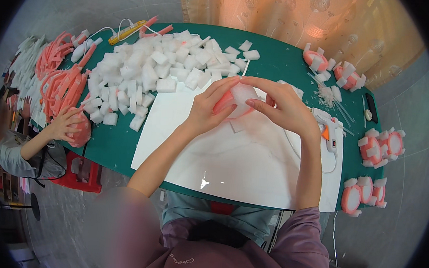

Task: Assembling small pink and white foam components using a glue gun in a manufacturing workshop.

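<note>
Over the white board [212,168], my left hand [211,107] and my right hand [287,106] hold a round pink-rimmed white foam piece [243,97] between them. My left fingers and thumb close on its left side. The right hand's thumb presses the near right edge, and its fingertips meet the left ones at the top. My fingers hide part of the rim. A white hot glue gun [331,136] with an orange part lies to the right of my right forearm.
White foam blocks [145,66] are heaped at the left, beside pink foam strips [62,90]. Pink foam rings with white blocks [370,149] stand along the right edge. A yellow power strip [127,32] lies behind. At far left, a person's hand [64,125] rests on a pink ball [81,130].
</note>
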{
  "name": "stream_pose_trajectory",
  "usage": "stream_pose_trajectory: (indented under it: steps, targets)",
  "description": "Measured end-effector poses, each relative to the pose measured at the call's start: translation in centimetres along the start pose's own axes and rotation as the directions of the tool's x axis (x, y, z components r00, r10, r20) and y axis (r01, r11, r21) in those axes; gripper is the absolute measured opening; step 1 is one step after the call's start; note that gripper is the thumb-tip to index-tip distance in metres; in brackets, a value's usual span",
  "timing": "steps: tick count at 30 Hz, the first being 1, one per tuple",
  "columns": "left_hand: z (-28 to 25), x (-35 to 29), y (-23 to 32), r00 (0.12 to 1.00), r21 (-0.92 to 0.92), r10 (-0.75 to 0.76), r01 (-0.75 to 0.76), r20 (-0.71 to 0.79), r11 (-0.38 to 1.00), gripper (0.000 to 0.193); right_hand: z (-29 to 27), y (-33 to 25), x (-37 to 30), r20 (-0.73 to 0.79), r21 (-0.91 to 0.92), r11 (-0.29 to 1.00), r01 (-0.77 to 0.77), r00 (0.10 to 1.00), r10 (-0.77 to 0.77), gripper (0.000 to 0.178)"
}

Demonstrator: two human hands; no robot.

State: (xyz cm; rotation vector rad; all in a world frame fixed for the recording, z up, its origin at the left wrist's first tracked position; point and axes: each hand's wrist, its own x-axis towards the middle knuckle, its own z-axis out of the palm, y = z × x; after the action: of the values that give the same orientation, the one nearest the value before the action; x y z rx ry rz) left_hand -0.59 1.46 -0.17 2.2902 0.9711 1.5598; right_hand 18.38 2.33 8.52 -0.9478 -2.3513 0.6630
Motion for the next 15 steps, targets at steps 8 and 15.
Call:
stream_pose_trajectory:
  steps: [8,15]
  targets:
    - [0.02,-0.25,0.27,0.995,0.017,-0.079,0.079,0.053,0.997,0.057,0.26,0.74,-0.38,-0.013,-0.027,0.996,0.081,0.997,-0.082,0.035]
    - [-0.09,-0.38,0.17,0.964,-0.018,-0.231,0.236,0.134,0.972,0.053,0.16,0.47,-0.51,-0.022,-0.053,0.997,0.064,0.998,-0.065,0.040]
